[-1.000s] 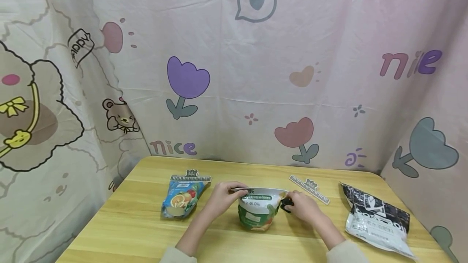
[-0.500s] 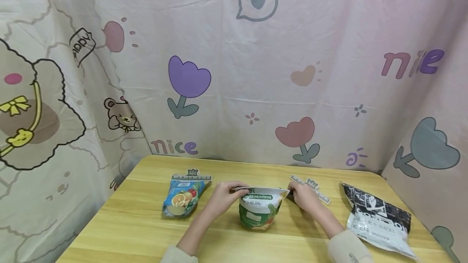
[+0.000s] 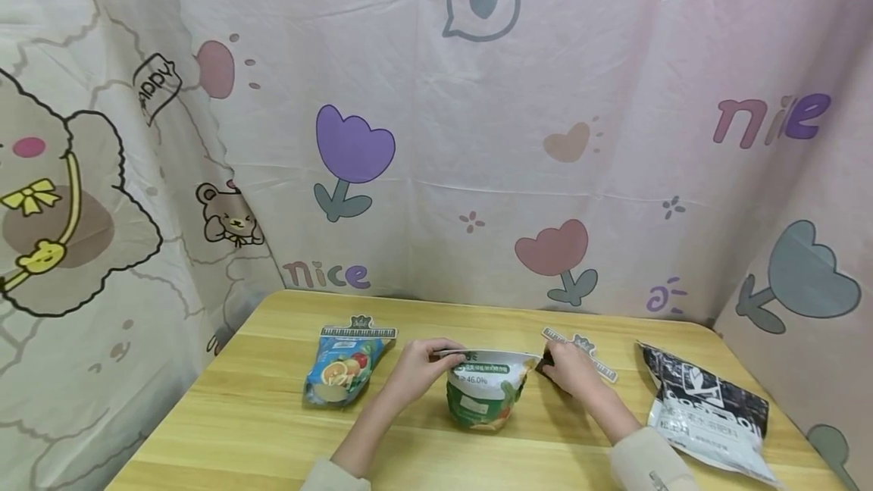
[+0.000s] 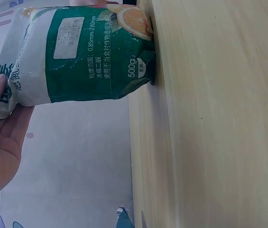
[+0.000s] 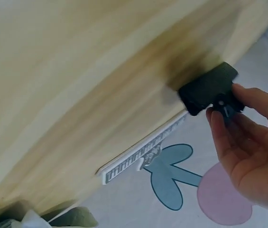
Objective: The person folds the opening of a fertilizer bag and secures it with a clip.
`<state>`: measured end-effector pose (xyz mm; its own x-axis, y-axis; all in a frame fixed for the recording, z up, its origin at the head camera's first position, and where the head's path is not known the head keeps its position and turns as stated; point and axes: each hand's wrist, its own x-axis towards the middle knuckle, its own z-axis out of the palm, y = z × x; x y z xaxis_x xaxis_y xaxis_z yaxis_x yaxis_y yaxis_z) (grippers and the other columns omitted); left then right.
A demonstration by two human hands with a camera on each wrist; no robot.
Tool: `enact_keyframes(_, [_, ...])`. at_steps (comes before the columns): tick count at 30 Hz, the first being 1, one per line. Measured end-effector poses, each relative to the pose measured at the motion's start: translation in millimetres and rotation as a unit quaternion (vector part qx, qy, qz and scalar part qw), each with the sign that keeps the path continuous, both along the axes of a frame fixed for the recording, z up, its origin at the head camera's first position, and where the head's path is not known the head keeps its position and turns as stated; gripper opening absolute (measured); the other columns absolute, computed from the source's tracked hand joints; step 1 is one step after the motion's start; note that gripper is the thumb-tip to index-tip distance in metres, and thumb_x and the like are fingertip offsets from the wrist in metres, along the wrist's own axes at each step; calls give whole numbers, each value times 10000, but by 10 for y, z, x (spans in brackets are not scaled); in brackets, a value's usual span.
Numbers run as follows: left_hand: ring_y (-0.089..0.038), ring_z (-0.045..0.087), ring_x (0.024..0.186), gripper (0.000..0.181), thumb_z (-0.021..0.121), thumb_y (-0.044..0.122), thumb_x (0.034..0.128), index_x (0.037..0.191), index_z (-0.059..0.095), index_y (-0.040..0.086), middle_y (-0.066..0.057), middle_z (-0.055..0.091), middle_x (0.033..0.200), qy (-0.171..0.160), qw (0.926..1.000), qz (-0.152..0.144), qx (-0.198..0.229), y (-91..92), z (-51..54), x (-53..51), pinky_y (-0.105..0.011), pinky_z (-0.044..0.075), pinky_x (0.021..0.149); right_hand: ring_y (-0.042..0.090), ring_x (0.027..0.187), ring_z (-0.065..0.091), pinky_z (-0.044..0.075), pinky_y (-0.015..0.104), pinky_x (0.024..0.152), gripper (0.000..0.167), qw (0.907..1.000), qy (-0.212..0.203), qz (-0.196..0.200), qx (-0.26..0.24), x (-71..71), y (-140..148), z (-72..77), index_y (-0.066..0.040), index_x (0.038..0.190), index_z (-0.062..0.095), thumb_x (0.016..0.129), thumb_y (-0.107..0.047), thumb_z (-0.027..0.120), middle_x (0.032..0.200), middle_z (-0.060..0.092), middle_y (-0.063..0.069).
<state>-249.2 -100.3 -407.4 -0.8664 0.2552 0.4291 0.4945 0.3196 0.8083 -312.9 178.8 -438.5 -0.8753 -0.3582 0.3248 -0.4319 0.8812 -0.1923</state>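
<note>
Green-and-white bag [image 3: 483,404] stands upright on the table between our two hands, which are well apart from each other. With our left hand [image 3: 419,371] we pinch its top edge at the left corner, thumb on the printed face and fingers behind. With our right hand [image 3: 571,367] we grip a black clip [image 5: 207,88] between thumb and fingers, just beside the bag's upper right corner; we cannot tell whether clip and bag touch. Beyond our right hand, and partly hidden by it, we see a keyboard-patterned clip [image 5: 142,152] lying slantwise on the table. Farther left, we have a blue bag [image 3: 341,376] with fruit printed on it, and a second patterned clip [image 3: 358,333] across its top. Near the table's right edge, we see a black-and-white bag [image 3: 709,409] lying flat. Our wooden table [image 3: 239,415] meets a pale curtain [image 3: 436,135] printed with tulips.
</note>
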Motion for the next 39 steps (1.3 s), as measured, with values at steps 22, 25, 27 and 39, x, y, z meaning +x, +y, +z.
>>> enact_keyframes(22, [-66,580,697,136,641,172,870,939,716,81,28,678,869,23,10000,37,-34,-11,-9,-4,-228,496,597,238,900,611,490,233,779,323,9480,192,117,-3175,579,-36,859,-8,1154,611,865,-147,652,951,633,124])
enact_keyframes(25, [-65,580,700,133,640,169,870,939,716,83,31,678,870,13,10000,41,-45,-14,-7,-4,-227,496,601,121,885,596,455,138,775,290,9389,318,421,-3402,660,-60,901,-18,1146,619,868,-99,639,941,616,84])
enact_keyframes(27, [-65,580,702,133,639,168,871,938,716,83,30,678,871,16,10000,43,-47,-15,-6,-5,-228,497,603,60,859,577,446,115,769,270,9274,470,653,-3654,710,-88,919,6,1123,625,857,-37,635,918,597,77])
enact_keyframes(39, [-66,569,679,131,636,162,874,939,715,79,30,675,860,-20,10000,27,-58,-10,-4,-12,-223,490,585,16,856,595,486,164,717,288,8846,1220,1363,-4290,796,-242,777,115,1032,636,748,168,641,942,613,131])
